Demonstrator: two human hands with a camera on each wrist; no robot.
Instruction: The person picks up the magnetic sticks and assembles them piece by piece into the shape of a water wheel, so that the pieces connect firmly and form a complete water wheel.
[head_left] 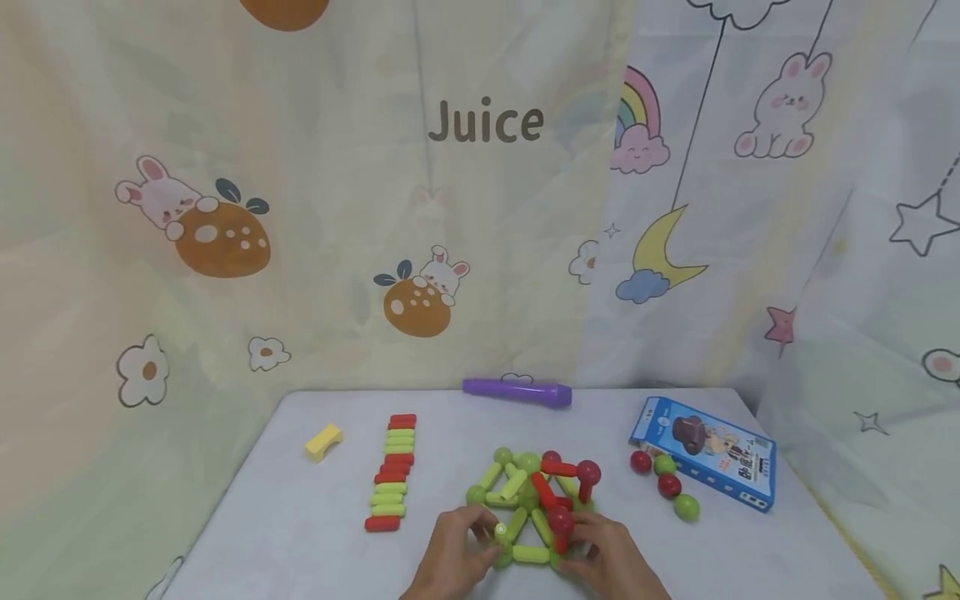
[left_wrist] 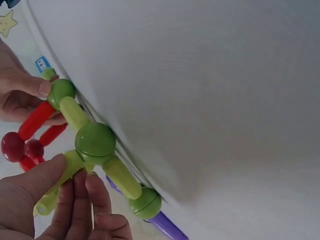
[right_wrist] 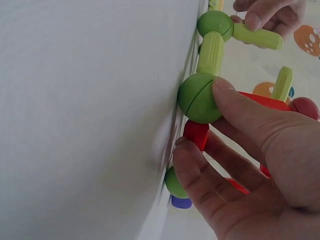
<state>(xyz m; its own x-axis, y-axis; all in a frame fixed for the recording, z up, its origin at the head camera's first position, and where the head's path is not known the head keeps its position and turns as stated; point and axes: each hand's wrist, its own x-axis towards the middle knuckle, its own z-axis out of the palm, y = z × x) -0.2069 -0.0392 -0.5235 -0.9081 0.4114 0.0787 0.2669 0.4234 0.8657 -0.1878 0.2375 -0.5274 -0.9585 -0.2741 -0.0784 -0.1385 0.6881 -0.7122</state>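
Observation:
A ball-and-stick construction toy (head_left: 528,498) stands on the table, with green balls and sticks at its base and several red ones rising on the right. At its front left corner my left hand (head_left: 457,550) pinches an upright green stick (left_wrist: 62,175) just above a green ball (left_wrist: 95,143). My right hand (head_left: 609,554) holds the front right corner: the thumb presses a green ball (right_wrist: 199,98), while the fingertips lie by a red stick (right_wrist: 196,134). A red ball (head_left: 560,522) tops the upright red stick there. The right fingers partly hide that corner in the head view.
Loose red and green sticks (head_left: 392,475) lie in a column to the left, near a yellow arch block (head_left: 323,442). A purple rod (head_left: 517,392) lies at the back edge. To the right, several loose balls (head_left: 669,486) sit beside a blue box (head_left: 708,450).

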